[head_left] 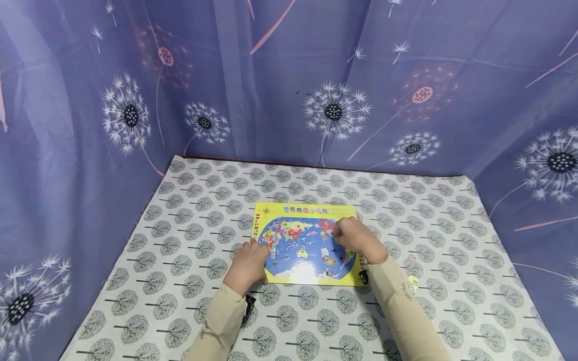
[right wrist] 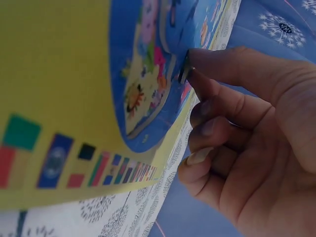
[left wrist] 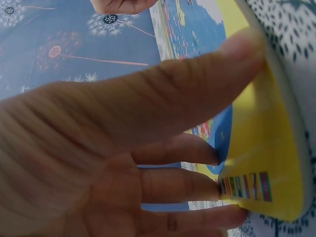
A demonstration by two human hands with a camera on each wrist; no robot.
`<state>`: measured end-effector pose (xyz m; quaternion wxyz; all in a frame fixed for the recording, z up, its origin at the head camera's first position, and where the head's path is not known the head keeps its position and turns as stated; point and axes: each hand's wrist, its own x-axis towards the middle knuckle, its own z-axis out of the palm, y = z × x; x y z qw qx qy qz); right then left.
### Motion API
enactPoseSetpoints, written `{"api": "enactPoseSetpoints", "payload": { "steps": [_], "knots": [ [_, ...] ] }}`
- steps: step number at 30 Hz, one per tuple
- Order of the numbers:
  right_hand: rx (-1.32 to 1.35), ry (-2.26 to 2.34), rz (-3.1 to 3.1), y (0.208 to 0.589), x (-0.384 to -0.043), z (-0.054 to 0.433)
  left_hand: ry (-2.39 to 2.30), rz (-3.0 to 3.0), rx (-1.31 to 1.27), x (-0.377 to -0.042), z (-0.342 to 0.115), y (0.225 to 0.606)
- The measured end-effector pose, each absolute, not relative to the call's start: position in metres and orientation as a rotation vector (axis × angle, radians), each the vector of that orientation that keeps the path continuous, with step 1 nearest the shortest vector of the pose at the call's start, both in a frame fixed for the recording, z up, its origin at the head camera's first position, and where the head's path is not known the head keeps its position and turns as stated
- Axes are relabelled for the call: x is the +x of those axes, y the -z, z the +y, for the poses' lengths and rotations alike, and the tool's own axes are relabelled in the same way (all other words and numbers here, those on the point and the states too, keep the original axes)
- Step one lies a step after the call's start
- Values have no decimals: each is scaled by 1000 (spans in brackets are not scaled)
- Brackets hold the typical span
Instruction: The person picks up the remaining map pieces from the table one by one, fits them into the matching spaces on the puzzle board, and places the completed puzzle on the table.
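Observation:
A yellow-bordered children's world map puzzle board [head_left: 280, 279] lies flat on the patterned cloth, with a blue ocean and coloured land shapes. At its lower left corner my left hand [head_left: 247, 265] rests on the board. In the left wrist view the thumb [left wrist: 242, 47] presses the yellow border along the near edge, while the other fingers, fairly straight, touch down beside a strip of small flags. My right hand [head_left: 358, 239] is over the map's right part. Its thumb and index finger pinch a small thin puzzle piece [right wrist: 184, 73], mostly hidden; the remaining fingers are curled.
A small yellow piece [head_left: 413, 282] lies on the cloth right of the board, beside the right sleeve, with a tiny pinkish piece [head_left: 410, 257] just behind it. Purple dandelion-print curtains [head_left: 271, 100] enclose the table's back and sides.

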<state>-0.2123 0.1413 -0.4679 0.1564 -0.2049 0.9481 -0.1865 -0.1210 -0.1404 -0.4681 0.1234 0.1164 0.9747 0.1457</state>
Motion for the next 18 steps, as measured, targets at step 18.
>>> {"api": "enactPoseSetpoints", "payload": {
  "steps": [18],
  "knots": [
    [-627, 541, 2765, 472, -214, 141, -408, 2854, 331, -121, -140, 468]
  ]
}}
